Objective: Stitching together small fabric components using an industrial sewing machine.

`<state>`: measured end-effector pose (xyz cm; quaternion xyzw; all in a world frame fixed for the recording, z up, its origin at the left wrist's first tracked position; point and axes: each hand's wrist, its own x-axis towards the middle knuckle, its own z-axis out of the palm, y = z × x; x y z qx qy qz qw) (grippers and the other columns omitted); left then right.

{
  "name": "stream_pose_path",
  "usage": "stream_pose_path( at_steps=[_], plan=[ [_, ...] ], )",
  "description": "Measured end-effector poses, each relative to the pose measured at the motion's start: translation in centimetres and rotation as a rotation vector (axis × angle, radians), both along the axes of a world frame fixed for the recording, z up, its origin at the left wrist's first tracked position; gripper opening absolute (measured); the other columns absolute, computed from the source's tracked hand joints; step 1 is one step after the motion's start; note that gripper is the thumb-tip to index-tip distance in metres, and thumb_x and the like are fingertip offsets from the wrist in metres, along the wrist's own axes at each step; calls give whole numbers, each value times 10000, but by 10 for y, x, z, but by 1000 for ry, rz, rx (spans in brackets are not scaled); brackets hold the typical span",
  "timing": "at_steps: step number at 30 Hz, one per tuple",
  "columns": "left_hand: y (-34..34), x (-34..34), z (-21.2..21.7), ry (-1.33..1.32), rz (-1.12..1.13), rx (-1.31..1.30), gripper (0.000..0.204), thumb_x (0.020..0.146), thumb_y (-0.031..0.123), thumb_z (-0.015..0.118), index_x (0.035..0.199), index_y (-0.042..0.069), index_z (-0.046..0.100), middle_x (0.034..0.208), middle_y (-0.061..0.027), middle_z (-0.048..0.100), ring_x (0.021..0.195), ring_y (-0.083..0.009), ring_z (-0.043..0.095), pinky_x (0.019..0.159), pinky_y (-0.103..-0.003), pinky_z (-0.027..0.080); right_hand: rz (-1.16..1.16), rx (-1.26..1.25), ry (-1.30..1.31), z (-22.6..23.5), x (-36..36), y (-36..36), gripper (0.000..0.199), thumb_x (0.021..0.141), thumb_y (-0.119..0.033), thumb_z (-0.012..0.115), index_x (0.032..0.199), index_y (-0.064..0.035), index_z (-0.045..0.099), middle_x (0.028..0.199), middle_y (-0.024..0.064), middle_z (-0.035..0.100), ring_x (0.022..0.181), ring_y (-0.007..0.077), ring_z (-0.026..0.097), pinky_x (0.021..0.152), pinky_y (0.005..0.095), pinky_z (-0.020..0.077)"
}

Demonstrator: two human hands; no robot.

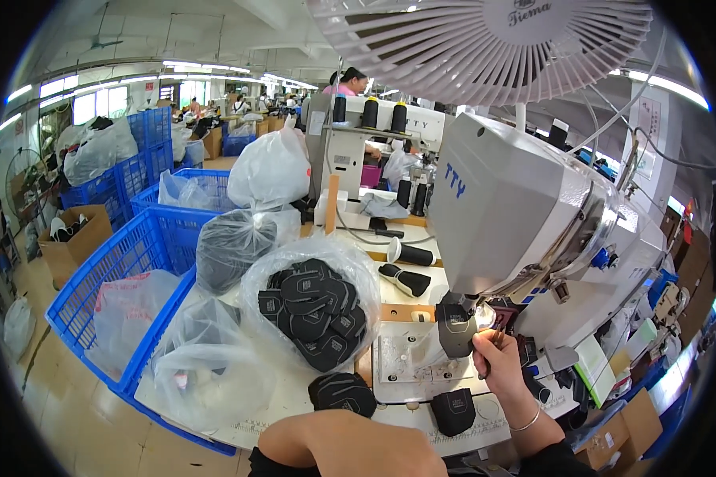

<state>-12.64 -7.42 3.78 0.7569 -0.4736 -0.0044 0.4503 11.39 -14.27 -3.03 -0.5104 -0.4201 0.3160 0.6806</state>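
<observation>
A padded black fabric piece [455,332] sits under the head of a large white sewing machine [505,199], near the lit needle area. My right hand [497,362], a bracelet at its wrist, is closed at that piece's right edge. Between its fingers shows a slim dark tool, whose exact kind I cannot make out. Low in the middle, my left hand [350,445] is bent across close to the camera, its fingers hidden. Just beyond it lies a black piece with grey lines [342,395]. Another black piece [453,412] rests on the table's near edge between my hands.
A clear bag of stacked black pieces [318,310] stands left of the machine plate [398,374]. Further left are an empty-looking plastic bag [207,370] and a blue crate [163,338]. A white thread cone [410,254] lies behind. A fan [501,40] hangs overhead; a person [350,82] sits beyond.
</observation>
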Motion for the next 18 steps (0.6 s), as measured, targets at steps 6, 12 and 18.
stream_pose_path(
  at_steps=[6, 12, 18],
  plan=[
    [1, 3, -17, -55, 90, -29, 503, 753, 490, 582, 921, 16, 574, 855, -181, 591, 753, -319, 584, 621, -372, 454, -8, 9, 8, -1, 4, -2, 142, 823, -130, 579, 714, -39, 574, 519, 15, 512, 371, 37, 372, 334, 173, 256],
    [-3, 5, -36, -98, 206, -79, 468, 759, 468, 585, 871, 14, 587, 810, -171, 595, 745, -319, 584, 600, -374, 449, -16, -10, -6, -2, 3, 1, 129, 831, -104, 551, 717, -45, 565, 485, -1, 478, 358, 49, 370, 340, 180, 267],
    [-6, -3, 13, -4, 66, -182, 405, 796, 411, 549, 850, 11, 583, 780, -149, 595, 745, -324, 580, 582, -387, 444, 10, 0, 16, -3, 4, 1, 144, 822, -131, 578, 710, -41, 574, 516, 6, 511, 378, 35, 382, 336, 169, 262]
  ],
)
